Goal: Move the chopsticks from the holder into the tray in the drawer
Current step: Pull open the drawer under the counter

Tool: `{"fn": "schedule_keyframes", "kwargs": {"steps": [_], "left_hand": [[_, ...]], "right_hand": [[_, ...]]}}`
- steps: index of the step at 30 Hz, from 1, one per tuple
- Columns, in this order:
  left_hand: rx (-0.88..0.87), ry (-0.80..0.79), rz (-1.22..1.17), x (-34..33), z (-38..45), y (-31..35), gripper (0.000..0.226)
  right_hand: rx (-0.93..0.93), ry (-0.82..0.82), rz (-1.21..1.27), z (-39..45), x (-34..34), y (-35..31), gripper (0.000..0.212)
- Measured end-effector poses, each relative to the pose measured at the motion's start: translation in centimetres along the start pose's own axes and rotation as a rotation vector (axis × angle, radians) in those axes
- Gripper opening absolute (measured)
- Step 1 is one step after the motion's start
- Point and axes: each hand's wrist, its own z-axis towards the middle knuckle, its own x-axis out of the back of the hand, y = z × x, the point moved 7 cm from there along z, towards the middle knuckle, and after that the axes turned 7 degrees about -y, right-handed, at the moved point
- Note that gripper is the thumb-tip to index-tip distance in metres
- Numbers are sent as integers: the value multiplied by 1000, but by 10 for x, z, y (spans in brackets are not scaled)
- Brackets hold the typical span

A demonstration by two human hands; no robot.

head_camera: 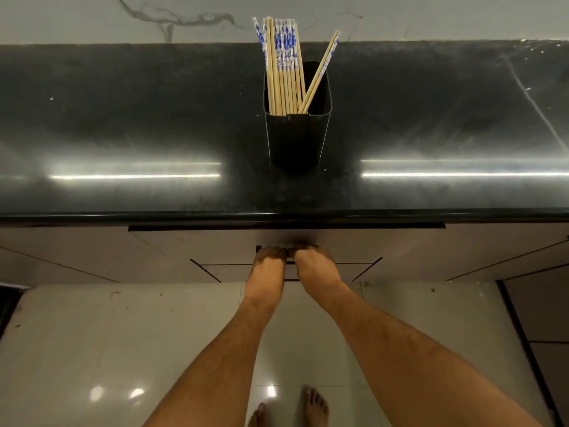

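Several wooden chopsticks [284,72] with blue-and-white tops stand in a black rectangular holder [298,137] on the dark countertop; two of them lean to the right. Below the counter edge, the drawer front [215,245] is shut, so the tray inside is hidden. My left hand [268,263] and my right hand [314,263] sit side by side at the drawer's dark handle [258,248], fingers curled over it from above.
The black glossy countertop [123,134] spans the whole width, with a marble backsplash [154,16] behind. Cabinet fronts [462,251] flank the drawer. Light floor tiles [92,349] and my bare feet [314,405] lie below.
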Motion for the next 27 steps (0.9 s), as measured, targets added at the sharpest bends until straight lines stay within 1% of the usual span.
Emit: {"fn": "schedule_keyframes", "kwargs": {"steps": [1, 4, 6, 8, 11, 14, 17, 21, 23, 24, 27], "left_hand": [[20, 59, -60, 3, -3, -1, 30], [80, 51, -82, 1, -27, -3, 25], [62, 54, -69, -6, -48, -5, 23], [51, 11, -72, -19, -69, -5, 20], [-13, -3, -23, -33, -99, -3, 17], [-59, 19, -76, -44, -133, -2, 17], [-94, 33, -159, -58, -169, -1, 22], [-48, -33, -266, -86, -214, -2, 32], [-43, -19, -373, -93, -239, -5, 37], [-67, -6, -365, -97, -252, -2, 42], [-32, -3, -380, -107, -278, 0, 47]], "right_hand": [[-15, 21, 34, -6, -3, 1, 21], [2, 68, -2, -29, -3, -5, 20], [41, 89, 31, -46, -14, -12, 21], [45, 83, 58, -65, -29, -16, 21], [40, 96, 62, -92, -48, -24, 22], [26, 144, 70, -122, -65, -32, 23], [4, 134, 87, -152, -85, -40, 25], [-7, 129, 74, -193, -113, -50, 27], [-1, 131, 62, -213, -126, -55, 27], [0, 125, 57, -222, -131, -57, 27], [22, 114, 31, -243, -146, -63, 31]]}}
